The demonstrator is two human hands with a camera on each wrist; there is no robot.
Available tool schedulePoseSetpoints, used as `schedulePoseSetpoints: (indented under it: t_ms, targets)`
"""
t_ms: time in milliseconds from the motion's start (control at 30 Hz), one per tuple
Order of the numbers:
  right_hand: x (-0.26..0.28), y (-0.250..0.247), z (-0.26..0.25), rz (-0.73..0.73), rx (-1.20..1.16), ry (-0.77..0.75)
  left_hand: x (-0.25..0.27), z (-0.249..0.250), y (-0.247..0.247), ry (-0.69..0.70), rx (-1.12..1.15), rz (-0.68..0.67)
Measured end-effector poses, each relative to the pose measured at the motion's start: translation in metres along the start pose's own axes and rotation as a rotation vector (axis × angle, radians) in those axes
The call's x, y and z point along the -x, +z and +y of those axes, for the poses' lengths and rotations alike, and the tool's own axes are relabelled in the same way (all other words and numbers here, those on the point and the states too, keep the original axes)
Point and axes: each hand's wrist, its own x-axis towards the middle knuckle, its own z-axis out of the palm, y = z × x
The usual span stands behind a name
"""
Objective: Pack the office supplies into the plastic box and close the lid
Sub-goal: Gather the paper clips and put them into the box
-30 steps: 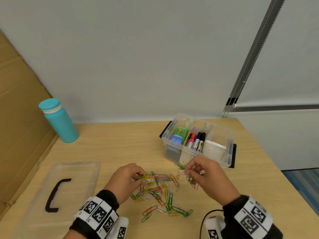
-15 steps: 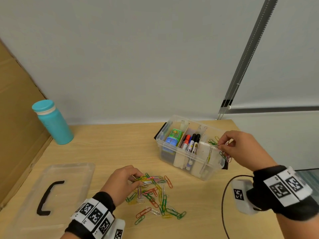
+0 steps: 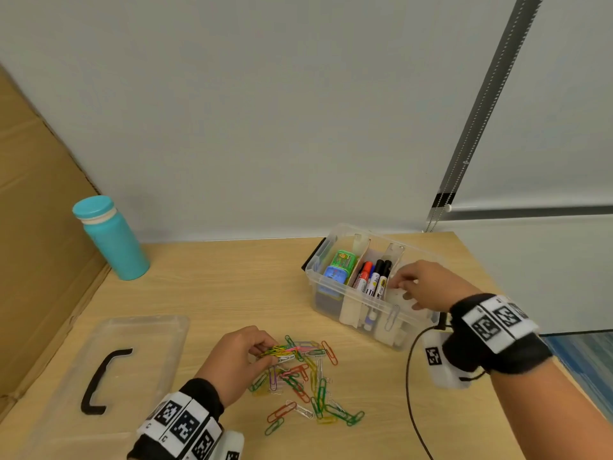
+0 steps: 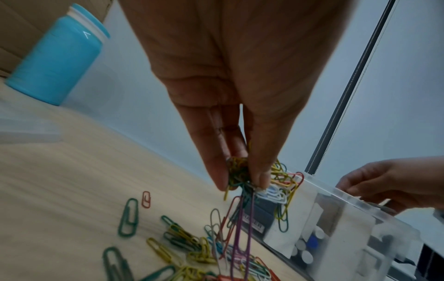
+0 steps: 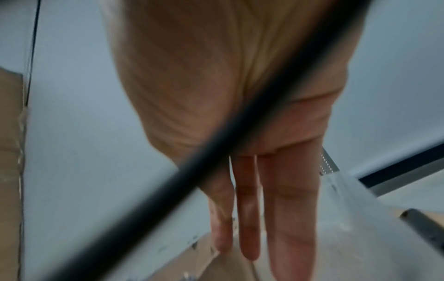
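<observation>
While pinched: paper clips [image 3: 280,351], left hand [image 3: 237,358].

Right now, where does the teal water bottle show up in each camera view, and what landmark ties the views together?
Head: the teal water bottle stands at far left on the table, by the cardboard panel.
Left wrist: it fills the upper left corner, behind the left hand pinching paper clips.
Right wrist: not in it.
Shared landmark: the clear plastic box, at right centre of the head view, lower right in the left wrist view.
</observation>
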Motion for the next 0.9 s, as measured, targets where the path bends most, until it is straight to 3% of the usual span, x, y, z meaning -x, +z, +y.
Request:
schedulePoseSetpoints:
  t_ms: [67, 133, 167, 233, 300, 600, 900]
  targets:
    - [0.016, -0.004, 0.011, 0.223, -0.113, -0.026, 0.002, -0.005, -0.001, -0.013, -0.006, 0.004]
    - [0.028, -0.001, 0.024, 0.526, -0.014, 0.001, 0.003, -0.009, -0.002, -0.028, -0.004, 0.012]
    - [0.031, 0.004, 0.032, 0.601, 0.06, 0.056, 0.003, -0.01, -0.002, -0.032, -0.001, 0.015]
    - [0.033, 0.021, 0.042, 0.498, 0.069, 0.179, 0.003, -0.01, -0.001, -0.038, 0.007, 0.02]
    - [0.028, 0.042, 0.045, 0.369, -0.03, 0.196, 0.004, -0.011, 0.0, -0.041, 0.012, 0.025]
    - [0.005, 0.067, 0.028, 0.461, -0.022, 0.108, 0.009, -0.006, -0.003, -0.043, 0.04, 0.03]
    - [-0.008, 0.072, -0.001, 0.34, 0.034, -0.015, 0.006, 0.006, -0.005, -0.017, 0.086, 0.023]
